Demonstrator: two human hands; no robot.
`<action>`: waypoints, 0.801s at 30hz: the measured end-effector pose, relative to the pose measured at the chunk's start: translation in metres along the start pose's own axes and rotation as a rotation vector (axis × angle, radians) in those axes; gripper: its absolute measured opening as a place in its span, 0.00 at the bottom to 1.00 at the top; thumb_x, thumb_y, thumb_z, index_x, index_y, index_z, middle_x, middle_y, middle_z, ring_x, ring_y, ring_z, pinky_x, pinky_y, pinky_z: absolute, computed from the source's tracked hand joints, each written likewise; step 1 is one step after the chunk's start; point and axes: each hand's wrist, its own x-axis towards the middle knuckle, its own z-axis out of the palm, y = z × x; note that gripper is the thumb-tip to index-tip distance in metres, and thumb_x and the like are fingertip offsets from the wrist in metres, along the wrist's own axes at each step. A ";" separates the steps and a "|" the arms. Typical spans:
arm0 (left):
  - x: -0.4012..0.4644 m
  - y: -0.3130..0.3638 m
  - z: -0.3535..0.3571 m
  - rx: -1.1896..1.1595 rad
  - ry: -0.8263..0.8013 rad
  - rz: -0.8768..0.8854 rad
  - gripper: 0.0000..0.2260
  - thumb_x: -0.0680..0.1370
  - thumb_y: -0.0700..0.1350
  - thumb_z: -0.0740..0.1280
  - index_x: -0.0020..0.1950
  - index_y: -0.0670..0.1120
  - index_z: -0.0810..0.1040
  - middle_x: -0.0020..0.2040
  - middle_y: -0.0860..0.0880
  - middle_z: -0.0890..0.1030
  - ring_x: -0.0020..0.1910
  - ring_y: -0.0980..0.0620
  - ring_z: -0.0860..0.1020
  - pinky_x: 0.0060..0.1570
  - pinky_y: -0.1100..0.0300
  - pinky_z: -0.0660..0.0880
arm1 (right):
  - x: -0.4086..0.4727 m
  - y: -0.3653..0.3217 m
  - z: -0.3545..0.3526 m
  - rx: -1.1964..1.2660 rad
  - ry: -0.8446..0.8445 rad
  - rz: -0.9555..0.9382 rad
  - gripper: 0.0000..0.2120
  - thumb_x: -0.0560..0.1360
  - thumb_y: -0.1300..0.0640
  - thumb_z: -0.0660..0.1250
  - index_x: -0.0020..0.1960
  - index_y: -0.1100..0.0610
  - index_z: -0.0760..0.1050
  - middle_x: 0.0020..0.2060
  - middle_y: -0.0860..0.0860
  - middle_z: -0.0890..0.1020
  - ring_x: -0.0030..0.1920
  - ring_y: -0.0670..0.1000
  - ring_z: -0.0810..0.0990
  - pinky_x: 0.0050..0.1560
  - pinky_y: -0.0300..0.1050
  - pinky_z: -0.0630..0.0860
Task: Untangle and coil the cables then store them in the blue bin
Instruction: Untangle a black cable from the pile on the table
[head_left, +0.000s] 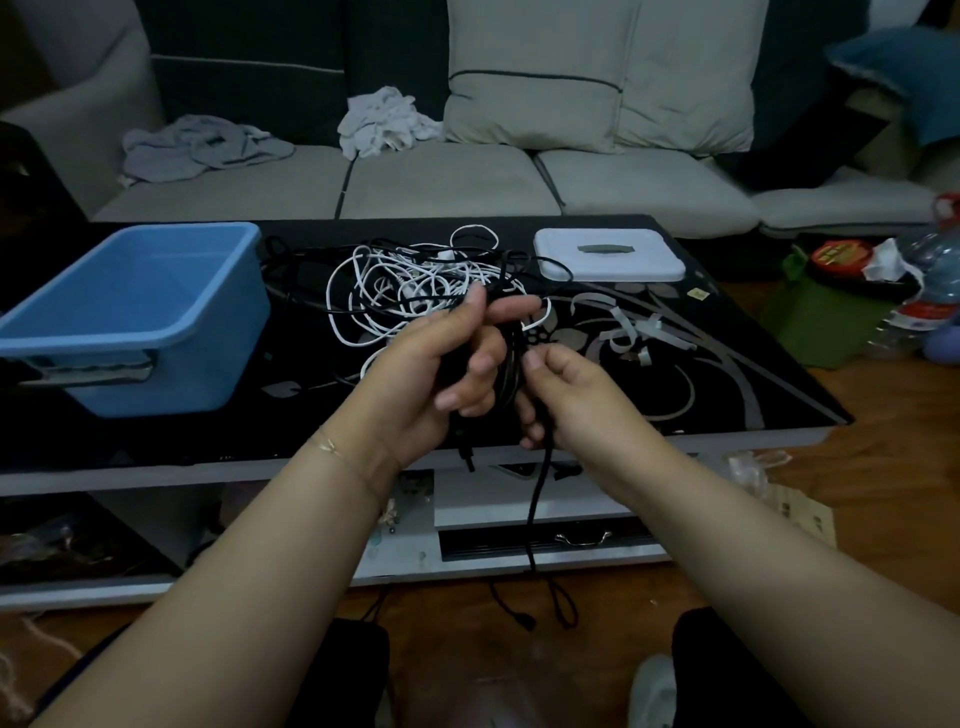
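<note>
My left hand (447, 358) grips a bundle of black cable (511, 358) loops above the table's front edge. Just to its right, my right hand (563, 387) pinches a strand of the same black cable; its tail (535, 509) hangs down past the table to the floor. Behind my hands a tangle of white cables (400, 283) and black cables (296, 275) lies on the black glass table (727, 395). The blue bin (135, 317) stands on the table's left side, with nothing visible inside.
A white lid (610, 254) lies on the table at the back right. Several pale strips (639, 327) lie right of the tangle. A sofa with crumpled cloths (384, 122) stands behind. A green bin (826, 317) and bottles are on the floor at right.
</note>
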 end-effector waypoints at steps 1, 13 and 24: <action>0.000 0.000 0.000 -0.024 0.018 0.015 0.20 0.76 0.51 0.58 0.59 0.39 0.76 0.27 0.54 0.72 0.16 0.61 0.59 0.21 0.66 0.57 | -0.001 0.000 0.002 -0.112 0.017 -0.026 0.09 0.83 0.55 0.54 0.48 0.56 0.70 0.27 0.51 0.71 0.27 0.49 0.68 0.29 0.41 0.73; 0.001 0.004 -0.006 0.036 0.273 0.159 0.11 0.79 0.33 0.57 0.61 0.37 0.71 0.53 0.48 0.84 0.24 0.58 0.67 0.29 0.66 0.68 | -0.005 0.010 0.018 -0.946 -0.147 -0.162 0.17 0.81 0.55 0.56 0.70 0.50 0.64 0.48 0.57 0.80 0.49 0.58 0.79 0.50 0.54 0.76; 0.004 -0.009 0.002 0.548 0.339 0.205 0.16 0.83 0.40 0.57 0.69 0.42 0.58 0.56 0.46 0.82 0.41 0.51 0.84 0.38 0.65 0.78 | -0.002 -0.003 0.013 -1.003 -0.282 -0.173 0.09 0.79 0.50 0.60 0.54 0.55 0.74 0.46 0.51 0.80 0.47 0.53 0.78 0.45 0.50 0.76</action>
